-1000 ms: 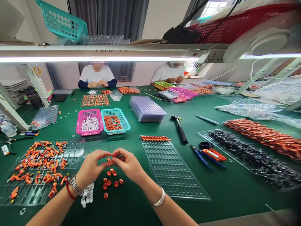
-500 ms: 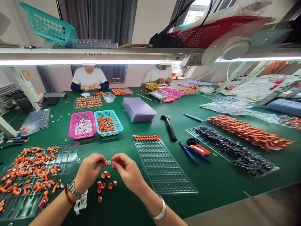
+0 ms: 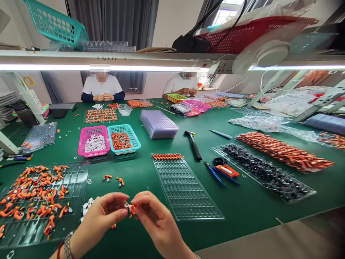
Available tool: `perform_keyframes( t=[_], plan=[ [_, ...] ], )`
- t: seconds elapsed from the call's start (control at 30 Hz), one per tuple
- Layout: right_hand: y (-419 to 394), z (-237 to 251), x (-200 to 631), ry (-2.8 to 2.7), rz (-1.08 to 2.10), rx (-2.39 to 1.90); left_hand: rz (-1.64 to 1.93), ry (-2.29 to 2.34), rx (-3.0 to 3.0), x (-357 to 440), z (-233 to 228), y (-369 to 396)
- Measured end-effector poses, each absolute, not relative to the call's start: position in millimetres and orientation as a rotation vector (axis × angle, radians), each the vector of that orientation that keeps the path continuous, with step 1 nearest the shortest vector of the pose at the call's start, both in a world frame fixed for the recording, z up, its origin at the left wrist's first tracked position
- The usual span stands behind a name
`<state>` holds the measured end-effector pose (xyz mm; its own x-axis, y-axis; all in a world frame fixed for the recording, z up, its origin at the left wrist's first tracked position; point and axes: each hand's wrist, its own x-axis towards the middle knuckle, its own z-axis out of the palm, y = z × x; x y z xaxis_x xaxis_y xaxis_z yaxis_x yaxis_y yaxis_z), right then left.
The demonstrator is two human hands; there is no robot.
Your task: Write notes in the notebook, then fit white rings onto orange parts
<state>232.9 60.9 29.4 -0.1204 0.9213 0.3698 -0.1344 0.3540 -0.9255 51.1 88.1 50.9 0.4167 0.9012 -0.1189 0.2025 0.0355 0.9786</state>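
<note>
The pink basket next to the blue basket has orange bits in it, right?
Not quite. In the head view the pink basket does sit beside the blue basket, but it holds white pieces. The orange bits are in the blue one.

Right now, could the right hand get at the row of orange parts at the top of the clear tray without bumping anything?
Probably yes. The right hand pinches a small orange part with the left hand; between it and the row of orange parts lies only the clear tray, flat and low.
</note>
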Motion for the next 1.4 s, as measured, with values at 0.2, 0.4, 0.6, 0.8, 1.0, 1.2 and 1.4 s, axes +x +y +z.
perform_keyframes(
  t=[0.2,0.4,0.6,0.8,1.0,1.2,1.4],
  plan=[
    [48,31,226,-1.455,1.068,-0.761,0.993,1.082,1.576,49,51,64],
    [40,34,221,-1.721,0.678,-0.925,1.098,1.106,1.691,48,48,47],
    [37,36,222,-1.684,0.916,-0.904,1.281,1.219,1.767,51,44,32],
    [35,36,222,-1.765,0.763,-0.925,1.262,1.209,1.855,45,46,30],
    [34,35,219,-1.826,0.442,-0.891,1.141,1.187,1.919,40,51,31],
    [35,30,216,-1.863,0.292,-0.827,1.046,1.227,1.669,44,55,27],
    [33,28,218,-1.885,0.47,-0.761,1.142,1.218,1.821,39,54,25]
  ],
)
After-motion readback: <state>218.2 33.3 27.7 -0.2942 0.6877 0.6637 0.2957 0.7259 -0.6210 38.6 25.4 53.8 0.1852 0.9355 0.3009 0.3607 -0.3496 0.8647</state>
